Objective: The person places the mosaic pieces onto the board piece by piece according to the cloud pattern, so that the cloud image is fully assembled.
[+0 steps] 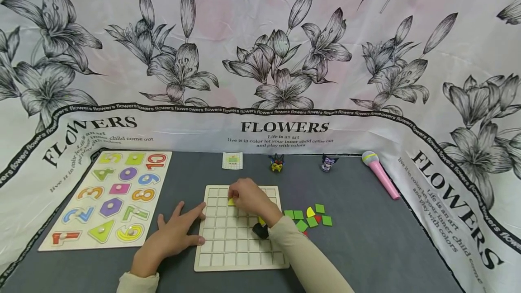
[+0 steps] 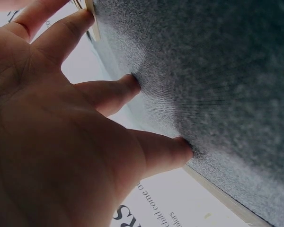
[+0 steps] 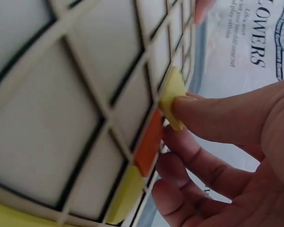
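Yellow tile (image 3: 173,97), clear only from the right wrist, is pinched by right hand (image 1: 249,197) fingers (image 3: 213,120) against the grid board (image 1: 228,243); left hand (image 1: 172,236) lies flat, fingers spread, holding nothing.

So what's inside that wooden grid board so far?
In the grid board, most squares look bare. The right hand pinches a yellow piece at one square; the right wrist view shows an orange piece beside it. Squares under the hand are hidden.

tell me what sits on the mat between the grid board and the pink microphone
In the head view, a cluster of loose tiles, mostly green with one yellow and a bit of red, lies between the grid board and the pink microphone; otherwise bare grey mat.
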The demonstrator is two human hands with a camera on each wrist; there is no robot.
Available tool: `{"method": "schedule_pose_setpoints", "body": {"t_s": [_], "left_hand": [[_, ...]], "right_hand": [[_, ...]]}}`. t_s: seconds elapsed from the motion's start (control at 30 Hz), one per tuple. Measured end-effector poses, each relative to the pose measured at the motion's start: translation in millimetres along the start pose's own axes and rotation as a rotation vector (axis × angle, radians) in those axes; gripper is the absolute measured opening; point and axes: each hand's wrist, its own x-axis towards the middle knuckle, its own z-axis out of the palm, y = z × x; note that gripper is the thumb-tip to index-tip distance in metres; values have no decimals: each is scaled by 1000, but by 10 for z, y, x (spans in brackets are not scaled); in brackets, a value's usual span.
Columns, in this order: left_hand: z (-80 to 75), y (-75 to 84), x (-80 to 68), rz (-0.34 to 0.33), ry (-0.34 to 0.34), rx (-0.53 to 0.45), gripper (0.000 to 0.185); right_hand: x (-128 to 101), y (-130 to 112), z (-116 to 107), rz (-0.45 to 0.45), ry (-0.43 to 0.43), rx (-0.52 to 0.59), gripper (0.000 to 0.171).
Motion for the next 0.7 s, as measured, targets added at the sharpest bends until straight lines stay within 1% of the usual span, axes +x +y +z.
{"method": "schedule_pose_setpoints", "body": {"t_s": [0.23, 0.37, 0.5, 0.6, 0.7], "left_hand": [[-13, 16, -5, 9, 1, 8, 89], [-20, 32, -13, 6, 0, 11, 89], [-26, 35, -16, 11, 3, 13, 89], [-22, 31, -26, 7, 2, 3, 90], [-14, 26, -31, 8, 1, -8, 91]], "right_hand": [[-5, 7, 3, -13, -4, -34, 25], [-46, 21, -32, 36, -24, -24, 21], [-125, 47, -104, 98, -26, 53, 18], [-209, 81, -167, 116, -17, 121, 18], [-321, 122, -246, 128, 14, 179, 18]]}}
